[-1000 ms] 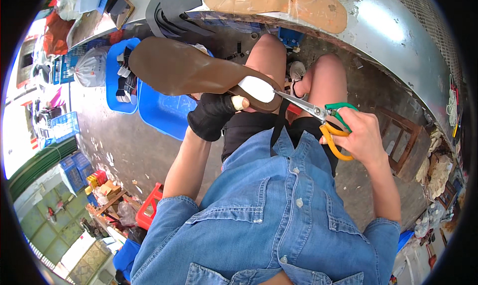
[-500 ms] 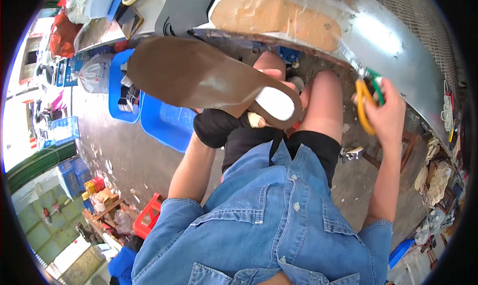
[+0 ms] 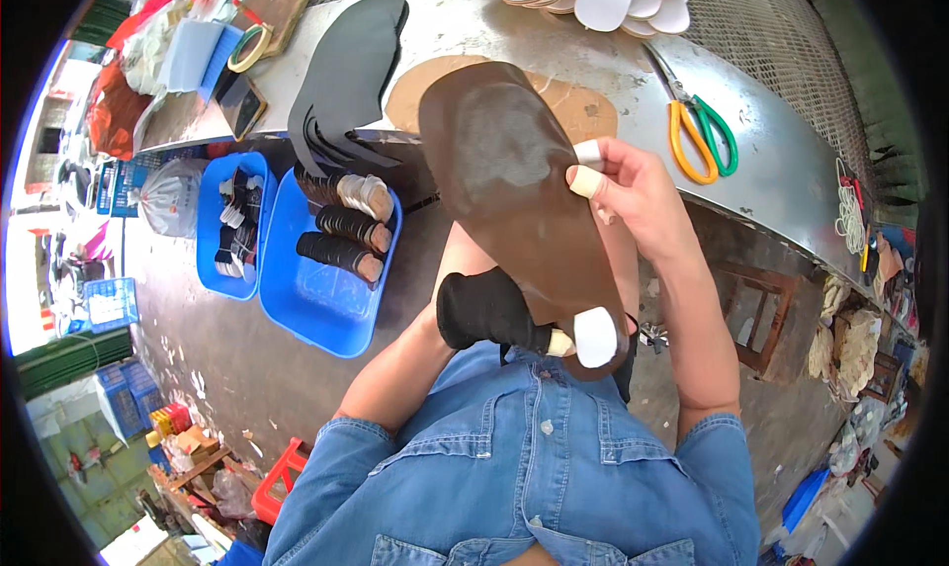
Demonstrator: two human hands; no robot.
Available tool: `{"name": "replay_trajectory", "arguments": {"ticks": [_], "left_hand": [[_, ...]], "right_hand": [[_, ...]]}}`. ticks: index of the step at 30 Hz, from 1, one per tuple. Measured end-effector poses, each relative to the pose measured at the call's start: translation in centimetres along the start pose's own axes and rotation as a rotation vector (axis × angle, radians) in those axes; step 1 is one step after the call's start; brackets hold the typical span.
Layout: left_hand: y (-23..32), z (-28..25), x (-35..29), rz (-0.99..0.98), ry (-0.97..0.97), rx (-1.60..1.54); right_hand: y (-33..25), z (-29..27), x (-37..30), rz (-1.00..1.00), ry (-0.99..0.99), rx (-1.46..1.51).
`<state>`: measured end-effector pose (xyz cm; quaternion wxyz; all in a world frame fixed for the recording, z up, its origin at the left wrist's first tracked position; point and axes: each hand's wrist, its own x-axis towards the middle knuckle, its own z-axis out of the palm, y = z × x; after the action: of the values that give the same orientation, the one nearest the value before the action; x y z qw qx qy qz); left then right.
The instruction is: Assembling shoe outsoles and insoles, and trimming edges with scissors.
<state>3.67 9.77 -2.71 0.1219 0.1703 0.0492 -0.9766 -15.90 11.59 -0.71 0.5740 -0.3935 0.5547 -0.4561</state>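
Observation:
A brown leather insole (image 3: 514, 161) with a white patch at its near end is held up between my hands, tilted over my lap. My left hand (image 3: 494, 314), in a black fingerless glove with a taped thumb, grips the near end beside the white patch. Its other fingers are hidden under the leather. With taped thumb and finger, my right hand (image 3: 633, 185) pinches the right edge about midway. Scissors (image 3: 682, 96) with one orange and one green handle lie on the metal-topped table (image 3: 781, 161), just beyond my right hand.
A tan sole-shaped sheet (image 3: 583, 106) lies behind the leather. Left of it, a dark grey sheet (image 3: 346, 62) has cut strips hanging over the edge. White insoles (image 3: 605, 0) are piled at the back. Blue bins (image 3: 316, 319) with rolled bundles (image 3: 336, 255) stand on the floor at left.
The scissors have gone from my right hand onto the table. That hand now grips the leather's edge. The insole has swung from lying sideways to pointing away from me.

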Motion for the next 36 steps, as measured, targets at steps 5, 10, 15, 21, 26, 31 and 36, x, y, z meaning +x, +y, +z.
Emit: {"name": "replay_trajectory", "arguments": {"ticks": [5,10,15,21,26,31,36], "left_hand": [[0.7,-0.4,0.2,-0.222,-0.288,0.151],[4.0,-0.6,-1.1,0.015,-0.423,1.03],[4.3,2.9,0.6,0.531,0.157,1.013],[3.9,3.6,0.6,0.628,0.198,1.306],[3.2,3.6,1.5,0.718,0.288,1.186],[3.4,3.7,1.5,0.771,0.468,1.183],[3.0,4.4,1.2,0.657,0.306,1.073]], "right_hand": [[-0.7,2.0,-1.1,-0.217,0.024,0.146],[-0.4,0.3,-0.5,-0.215,0.149,0.201],[-0.8,2.3,-1.2,-0.265,0.165,0.158],[-1.0,1.4,-1.8,-0.313,0.239,0.006],[-2.5,0.0,-1.2,-0.177,0.245,0.037],[-0.7,2.1,-1.7,-0.265,0.08,0.071],[-1.5,1.5,-0.3,-0.324,0.216,-0.035]]}}
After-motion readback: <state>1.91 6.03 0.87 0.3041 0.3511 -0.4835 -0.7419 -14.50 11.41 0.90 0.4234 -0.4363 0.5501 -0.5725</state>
